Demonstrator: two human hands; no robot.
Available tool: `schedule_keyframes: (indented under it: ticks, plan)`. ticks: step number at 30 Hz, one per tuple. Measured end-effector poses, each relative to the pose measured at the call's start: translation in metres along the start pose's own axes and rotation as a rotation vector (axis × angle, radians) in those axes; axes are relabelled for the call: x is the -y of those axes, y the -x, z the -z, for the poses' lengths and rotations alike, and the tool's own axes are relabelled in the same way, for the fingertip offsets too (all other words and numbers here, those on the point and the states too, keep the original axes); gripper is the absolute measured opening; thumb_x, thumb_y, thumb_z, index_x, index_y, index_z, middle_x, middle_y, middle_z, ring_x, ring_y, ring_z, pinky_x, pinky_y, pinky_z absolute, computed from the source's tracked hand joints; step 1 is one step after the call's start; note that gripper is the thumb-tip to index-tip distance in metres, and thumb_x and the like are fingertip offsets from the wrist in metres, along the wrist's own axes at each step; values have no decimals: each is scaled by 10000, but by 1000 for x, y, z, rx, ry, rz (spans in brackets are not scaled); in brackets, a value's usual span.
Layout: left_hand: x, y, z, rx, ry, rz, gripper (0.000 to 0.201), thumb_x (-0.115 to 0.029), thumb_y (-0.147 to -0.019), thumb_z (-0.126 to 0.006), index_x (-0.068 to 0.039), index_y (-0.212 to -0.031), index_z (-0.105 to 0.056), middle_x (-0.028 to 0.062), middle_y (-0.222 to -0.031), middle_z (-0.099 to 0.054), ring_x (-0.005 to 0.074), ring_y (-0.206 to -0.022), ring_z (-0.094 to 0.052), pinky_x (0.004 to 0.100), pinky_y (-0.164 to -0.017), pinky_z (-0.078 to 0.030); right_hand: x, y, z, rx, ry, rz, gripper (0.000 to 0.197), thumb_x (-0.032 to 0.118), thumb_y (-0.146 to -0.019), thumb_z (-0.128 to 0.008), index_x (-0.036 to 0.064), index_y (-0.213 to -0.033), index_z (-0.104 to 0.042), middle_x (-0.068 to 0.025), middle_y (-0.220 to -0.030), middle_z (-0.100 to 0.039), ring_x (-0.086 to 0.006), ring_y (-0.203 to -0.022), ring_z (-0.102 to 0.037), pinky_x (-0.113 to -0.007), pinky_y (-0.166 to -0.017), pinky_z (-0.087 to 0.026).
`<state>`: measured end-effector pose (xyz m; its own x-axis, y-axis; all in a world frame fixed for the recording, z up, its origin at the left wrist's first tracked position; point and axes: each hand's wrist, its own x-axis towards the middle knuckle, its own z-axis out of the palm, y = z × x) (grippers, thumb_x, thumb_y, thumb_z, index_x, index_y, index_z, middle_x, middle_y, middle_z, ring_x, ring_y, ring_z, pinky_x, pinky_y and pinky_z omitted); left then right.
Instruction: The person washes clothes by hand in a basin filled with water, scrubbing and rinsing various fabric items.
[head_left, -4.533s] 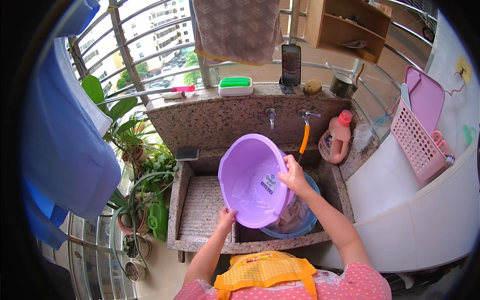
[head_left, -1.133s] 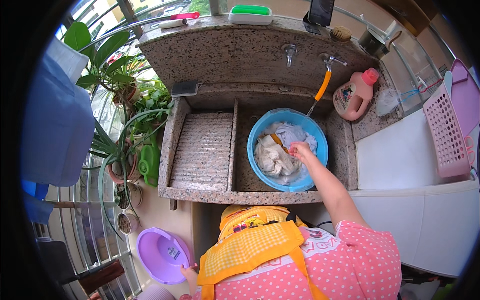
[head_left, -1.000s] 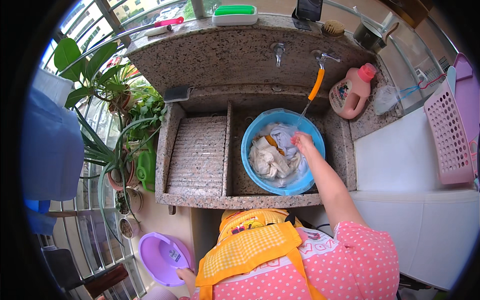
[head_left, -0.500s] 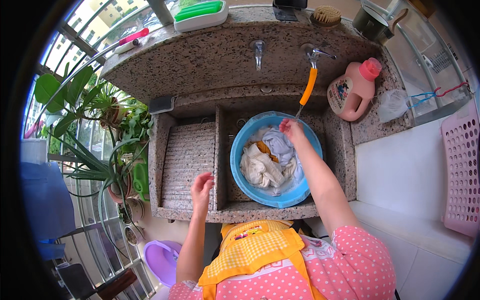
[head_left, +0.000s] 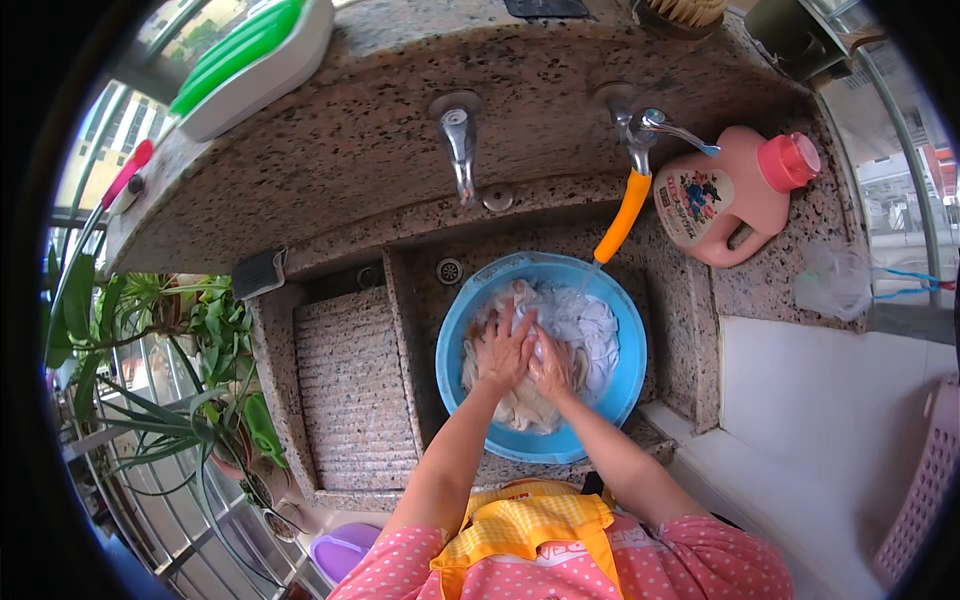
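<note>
My yellow checked apron (head_left: pixel 525 530) and pink dotted sleeves (head_left: pixel 720 555) are nearest to me; low on my left, below the sink, part of a purple basin (head_left: pixel 340 548) shows; in front of me my two forearms reach over the sink's edge into a round blue basin (head_left: pixel 452 365), which sits in the right compartment of the speckled stone sink (head_left: pixel 680 330). My left hand (head_left: pixel 502 352) lies back-up with its fingers spread on the wet, pale clothes (head_left: pixel 600 335) inside that basin; my right hand (head_left: pixel 551 370) is close against it, also down on the clothes, its fingers nearer together and partly out of sight, so I cannot tell whether they pinch any cloth; water lies around the clothes, mostly toward the far side.

To the left of the basin, past a stone divider, is the ridged washboard (head_left: pixel 355 390); leafy plants (head_left: pixel 215 325) stand beyond its outer side; over the basin's far rim hangs an orange hose (head_left: pixel 622 218), fitted to the right tap (head_left: pixel 640 140); the left tap (head_left: pixel 459 145) is bare; a pink bottle (head_left: pixel 735 200) leans just right of the hose; farthest off, on the ledge, are a green-and-white box (head_left: pixel 245 75) and a brush (head_left: pixel 690 12).
</note>
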<state>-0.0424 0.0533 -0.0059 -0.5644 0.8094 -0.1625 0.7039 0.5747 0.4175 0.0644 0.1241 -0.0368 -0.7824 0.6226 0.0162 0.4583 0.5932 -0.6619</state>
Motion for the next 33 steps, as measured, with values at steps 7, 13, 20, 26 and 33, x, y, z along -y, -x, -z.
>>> schedule_keyframes:
  ticks: [7, 13, 20, 26, 33]
  plan:
    - [-7, -47, -33, 370, 142, 341, 355, -307, -839, -454, -226, -1184, -477, 128, -1256, -430, 372, -1035, -462, 500, -871, -362, -68, -16, -48, 343, -30, -321, 395, 191, -804, -501, 94, -1187, -478, -218, -916, -588, -356, -872, -564, -493, -690, -428]
    - [71, -40, -136, 208, 314, 119, 330, -339, -827, -471, -175, -1112, -495, 140, -1179, -489, 334, -1033, -482, 458, -841, -386, -83, -77, -39, 833, 253, -352, 473, 357, -847, -426, 52, -1208, -455, -212, -1116, -514, -355, -1019, -499, -434, -882, -359]
    - [88, -65, -105, 395, -72, -38, 314, -359, -811, -505, -100, -986, -539, 158, -1077, -560, 314, -992, -519, 428, -777, -422, -54, -71, -17, 383, -331, -359, 580, 491, -834, -446, 28, -1179, -496, -212, -1199, -498, -322, -1134, -458, -384, -971, -323]
    - [-11, -15, 30, 38, 347, 93, 339, -372, -813, -566, -36, -860, -563, 193, -677, -584, 384, -657, -569, 434, -576, -452, -2, -64, 93, 608, -199, -106, 442, 297, -816, -560, 1, -1142, -513, -222, -1053, -573, -272, -998, -564, -338, -859, -425]
    - [-47, 65, 78, 111, 695, 133, 369, -405, -825, -548, -39, -784, -571, 216, -677, -577, 383, -661, -575, 437, -592, -444, 65, -124, 223, -31, -297, -44, 336, 136, -785, -618, -21, -1059, -502, -143, -784, -606, -233, -712, -607, -308, -665, -488]
